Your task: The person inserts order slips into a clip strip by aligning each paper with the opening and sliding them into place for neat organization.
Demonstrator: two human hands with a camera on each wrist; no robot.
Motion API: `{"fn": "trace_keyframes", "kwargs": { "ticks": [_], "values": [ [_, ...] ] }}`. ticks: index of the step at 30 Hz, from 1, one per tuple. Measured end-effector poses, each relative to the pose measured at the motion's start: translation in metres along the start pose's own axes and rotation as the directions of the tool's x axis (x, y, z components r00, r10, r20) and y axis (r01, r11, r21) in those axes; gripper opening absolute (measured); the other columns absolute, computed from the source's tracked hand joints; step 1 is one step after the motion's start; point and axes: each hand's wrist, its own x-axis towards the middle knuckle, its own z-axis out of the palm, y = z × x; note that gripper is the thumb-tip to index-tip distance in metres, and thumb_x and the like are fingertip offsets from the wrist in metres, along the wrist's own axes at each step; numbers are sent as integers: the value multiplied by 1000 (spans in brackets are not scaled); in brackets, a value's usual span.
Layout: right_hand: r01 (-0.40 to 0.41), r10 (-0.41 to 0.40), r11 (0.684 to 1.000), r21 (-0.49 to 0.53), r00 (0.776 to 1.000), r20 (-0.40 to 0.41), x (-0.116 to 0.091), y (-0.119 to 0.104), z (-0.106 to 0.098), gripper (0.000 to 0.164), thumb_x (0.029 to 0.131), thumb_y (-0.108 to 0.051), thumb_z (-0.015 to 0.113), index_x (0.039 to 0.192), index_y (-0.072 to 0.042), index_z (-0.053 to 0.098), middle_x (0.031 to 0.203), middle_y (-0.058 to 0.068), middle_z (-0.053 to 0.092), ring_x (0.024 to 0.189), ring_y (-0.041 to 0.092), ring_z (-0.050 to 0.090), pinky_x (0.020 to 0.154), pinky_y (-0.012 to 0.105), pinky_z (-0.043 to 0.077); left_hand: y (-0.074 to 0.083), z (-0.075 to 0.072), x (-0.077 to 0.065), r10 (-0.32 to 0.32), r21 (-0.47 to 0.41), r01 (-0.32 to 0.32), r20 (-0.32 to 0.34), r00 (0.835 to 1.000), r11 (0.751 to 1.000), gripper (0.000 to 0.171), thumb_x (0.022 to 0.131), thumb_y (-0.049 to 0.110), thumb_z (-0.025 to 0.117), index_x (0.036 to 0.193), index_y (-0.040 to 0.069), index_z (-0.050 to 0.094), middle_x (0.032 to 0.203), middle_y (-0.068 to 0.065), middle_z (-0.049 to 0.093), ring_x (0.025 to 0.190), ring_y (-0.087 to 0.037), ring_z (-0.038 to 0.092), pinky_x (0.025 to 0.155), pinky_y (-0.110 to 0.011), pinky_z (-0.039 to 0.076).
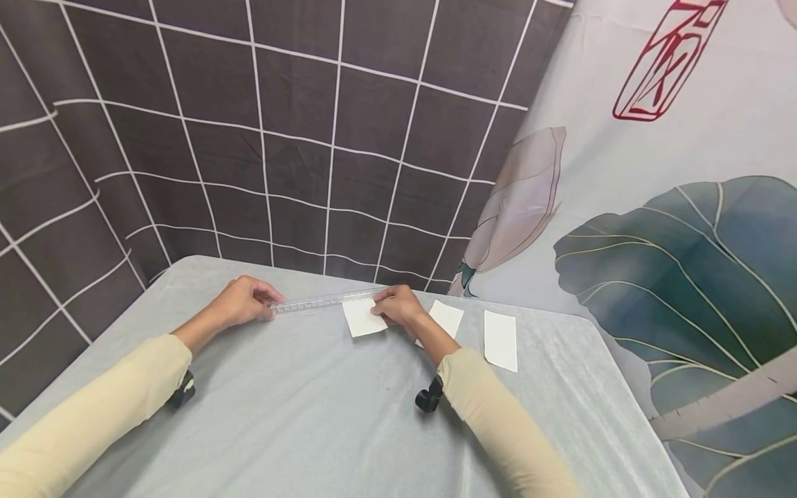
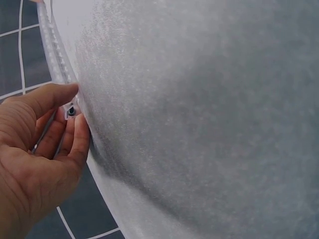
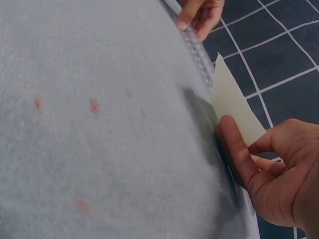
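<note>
A clear plastic ruler (image 1: 317,302) with a row of marks along it lies across the far part of the cloth-covered table. My left hand (image 1: 245,302) pinches its left end, the thumb (image 2: 62,94) on one side and curled fingers on the other. A small white piece of paper (image 1: 363,318) is held between the thumb and fingers of my right hand (image 1: 401,306), tilted up at the ruler's right part. In the right wrist view the paper (image 3: 233,102) stands raised off the cloth. My right fingers hide the far right end of the ruler.
Two more white paper pieces lie right of the right hand: one (image 1: 447,317) partly behind the wrist, another (image 1: 501,340) farther right. The grey cloth (image 1: 299,415) covers the table. A dark gridded curtain (image 1: 299,166) hangs behind its far edge, a leaf-patterned one (image 1: 685,277) at the right.
</note>
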Motion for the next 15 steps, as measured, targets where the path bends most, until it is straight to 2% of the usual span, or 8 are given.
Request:
{"fn": "trace_keyframes", "kwargs": {
  "ticks": [5,12,15],
  "values": [
    [0,0,1000,17,1000,-7,-1,-2,4,37,90,3,80,126,8,77,121,24,79,84,14,72,80,29,67,0,0,1,-2,-1,2,-4,1000,1000,34,81,-1,88,114,1,86,110,-20,86,98,-29,75,84,-34,52],
    [-10,10,1000,24,1000,-8,-2,-2,5,39,89,2,80,127,8,77,120,25,80,81,13,68,74,25,61,1,0,1,4,4,-4,-6,1000,1000,34,80,-1,88,114,1,87,109,-20,86,96,-26,75,84,-34,52],
    [-9,9,999,33,1000,0,-1,-2,6,39,90,2,80,127,9,76,120,25,80,81,14,71,76,27,64,1,0,1,5,9,-5,-9,1000,1000,34,80,-1,88,113,2,87,109,-20,86,96,-25,74,84,-34,52]
  ]
}}
